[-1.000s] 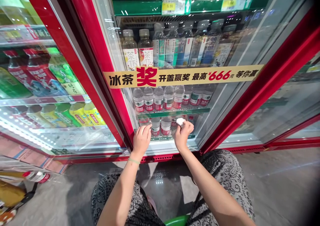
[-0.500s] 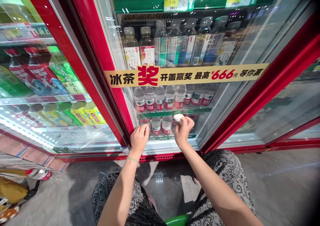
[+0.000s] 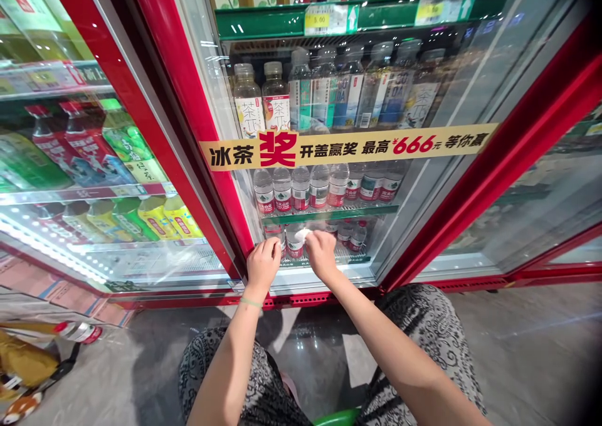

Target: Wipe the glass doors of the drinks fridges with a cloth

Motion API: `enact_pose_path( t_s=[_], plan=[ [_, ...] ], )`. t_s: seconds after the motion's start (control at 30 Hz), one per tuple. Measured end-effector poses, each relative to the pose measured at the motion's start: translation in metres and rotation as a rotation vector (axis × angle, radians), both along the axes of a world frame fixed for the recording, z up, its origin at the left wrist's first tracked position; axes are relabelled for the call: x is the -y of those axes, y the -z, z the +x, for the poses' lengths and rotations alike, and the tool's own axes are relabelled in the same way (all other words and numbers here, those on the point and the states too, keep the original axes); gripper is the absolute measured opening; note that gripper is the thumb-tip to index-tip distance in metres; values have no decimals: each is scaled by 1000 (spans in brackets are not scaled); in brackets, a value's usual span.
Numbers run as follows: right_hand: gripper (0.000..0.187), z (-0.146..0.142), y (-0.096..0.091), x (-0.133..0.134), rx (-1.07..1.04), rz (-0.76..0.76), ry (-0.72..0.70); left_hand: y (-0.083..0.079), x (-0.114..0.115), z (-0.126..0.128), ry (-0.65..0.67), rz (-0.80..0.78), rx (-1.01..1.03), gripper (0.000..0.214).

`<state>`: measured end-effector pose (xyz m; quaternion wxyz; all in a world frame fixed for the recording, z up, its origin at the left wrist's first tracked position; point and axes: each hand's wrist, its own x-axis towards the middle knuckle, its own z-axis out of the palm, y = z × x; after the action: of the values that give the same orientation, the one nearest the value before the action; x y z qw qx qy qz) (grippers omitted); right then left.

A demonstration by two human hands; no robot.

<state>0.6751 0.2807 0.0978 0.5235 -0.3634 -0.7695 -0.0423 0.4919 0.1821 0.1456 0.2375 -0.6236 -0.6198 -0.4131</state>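
My right hand (image 3: 322, 253) grips a white wad (image 3: 301, 234), a tissue or soft cloth, against the lower part of the glass door (image 3: 409, 219) of a red-framed drinks cooler. To its left, my left hand (image 3: 263, 261) has its fingers curled together at the lower left of the same door. Whether anything is inside that hand is hidden. Behind the glass, water bottles (image 3: 320, 191) with red labels stand on a shelf just above my hands. A yellow strip (image 3: 348, 148) with printed characters runs across the door above them.
Another cooler section with bottles (image 3: 125, 140) stands at the left. A brown bag (image 3: 23, 360) and a red-capped water bottle (image 3: 79, 332) are on the floor at lower left. Below me shows a green seat edge (image 3: 336, 417), between my patterned trouser legs (image 3: 423, 344).
My right hand has moved left and slightly down across the glass with the white wad, closer to my left hand. The left hand has stayed nearly in place. The view has shifted slightly.
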Motion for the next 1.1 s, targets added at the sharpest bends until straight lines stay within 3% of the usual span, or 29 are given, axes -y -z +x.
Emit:
enact_pose_path(
  t_s=[0.1,0.27,0.33,0.4,0.47,0.6,0.7,0.8,0.9,1.0,1.1],
  plan=[
    [22,5,7,7,-23,7,-21,-2,2,0,-17,6,3,16],
    [39,15,-4,-5,-247,13,197,-2,6,-3,-20,28,17,19],
    [40,6,-12,-10,-154,61,175,-2,6,-4,-25,26,18,19],
    [40,-3,-13,-9,53,134,51,-2,5,-2,-20,21,17,20],
    [43,-4,-5,-4,221,200,-52,-3,3,0,-3,14,11,20],
    [43,18,24,5,320,261,-48,-5,3,2,32,8,18,20],
    [40,37,31,2,398,278,-80,-5,3,3,35,11,19,19],
    [36,47,18,-2,466,251,-101,-4,3,4,44,5,13,18],
    [35,49,-6,-3,473,241,-124,-4,1,6,52,-7,12,18],
    [34,43,-30,-2,350,221,-84,-3,0,7,47,-15,12,19],
    [27,34,-43,-4,142,123,-15,-3,-1,8,45,-12,8,19]
  ],
)
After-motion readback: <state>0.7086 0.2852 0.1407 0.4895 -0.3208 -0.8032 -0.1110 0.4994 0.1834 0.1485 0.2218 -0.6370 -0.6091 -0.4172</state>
